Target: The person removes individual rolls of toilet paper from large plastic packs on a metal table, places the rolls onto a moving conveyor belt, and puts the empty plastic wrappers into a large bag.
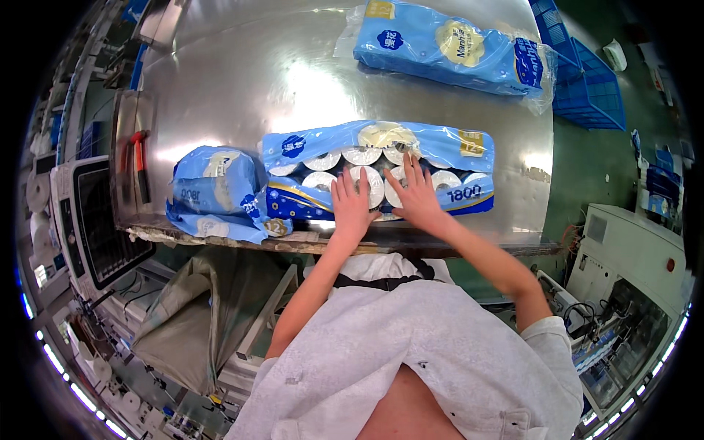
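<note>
- Grip: left hand (pixel 353 209) and right hand (pixel 418 198) spread over white rolls (pixel 445 181); any thumb-side pinch, we cannot tell.
- We should press evenly, lest the blue film (pixel 444 143) tear.

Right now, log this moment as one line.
left hand: spread on paper-roll pack | right hand: spread on same pack | second blue pack: beyond, on metal table

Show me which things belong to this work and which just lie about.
Work in hand:
white rolls under left hand and right hand
blue wrapper around them

Apparently lying about:
blue bundle, left
far blue pack
red tool
blue crates
</note>
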Motion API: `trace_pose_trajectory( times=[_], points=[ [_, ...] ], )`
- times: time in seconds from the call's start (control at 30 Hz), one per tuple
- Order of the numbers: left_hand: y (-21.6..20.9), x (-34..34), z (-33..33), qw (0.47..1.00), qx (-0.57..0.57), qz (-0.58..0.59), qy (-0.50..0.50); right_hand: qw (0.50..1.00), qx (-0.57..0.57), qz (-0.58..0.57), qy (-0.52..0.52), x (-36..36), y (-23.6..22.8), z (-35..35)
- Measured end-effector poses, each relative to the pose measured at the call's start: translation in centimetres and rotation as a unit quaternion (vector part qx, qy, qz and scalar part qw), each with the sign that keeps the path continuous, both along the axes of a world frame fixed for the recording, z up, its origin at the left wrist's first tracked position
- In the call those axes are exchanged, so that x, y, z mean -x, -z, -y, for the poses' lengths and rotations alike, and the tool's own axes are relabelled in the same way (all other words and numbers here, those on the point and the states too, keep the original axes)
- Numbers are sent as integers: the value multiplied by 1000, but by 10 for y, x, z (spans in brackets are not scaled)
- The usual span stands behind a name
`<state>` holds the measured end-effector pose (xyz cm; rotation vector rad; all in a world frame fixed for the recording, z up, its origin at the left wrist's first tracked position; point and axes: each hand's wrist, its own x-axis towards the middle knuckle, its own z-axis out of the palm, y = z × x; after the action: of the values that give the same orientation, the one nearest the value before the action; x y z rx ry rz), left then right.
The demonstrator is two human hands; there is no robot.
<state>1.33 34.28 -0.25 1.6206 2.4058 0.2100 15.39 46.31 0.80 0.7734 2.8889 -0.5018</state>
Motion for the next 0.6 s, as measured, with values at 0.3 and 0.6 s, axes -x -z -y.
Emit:
trace_pose_trajectory(
  times=[0.3, 0.6],
  points=[
    [-3, 14, -14, 999, 9, 30, 26, 992, 26, 7, 123, 5, 0, 17],
    [-95, 86, 22, 711, -164, 644, -228, 913, 186, -184, 312, -41, -111, -50]
  ],
)
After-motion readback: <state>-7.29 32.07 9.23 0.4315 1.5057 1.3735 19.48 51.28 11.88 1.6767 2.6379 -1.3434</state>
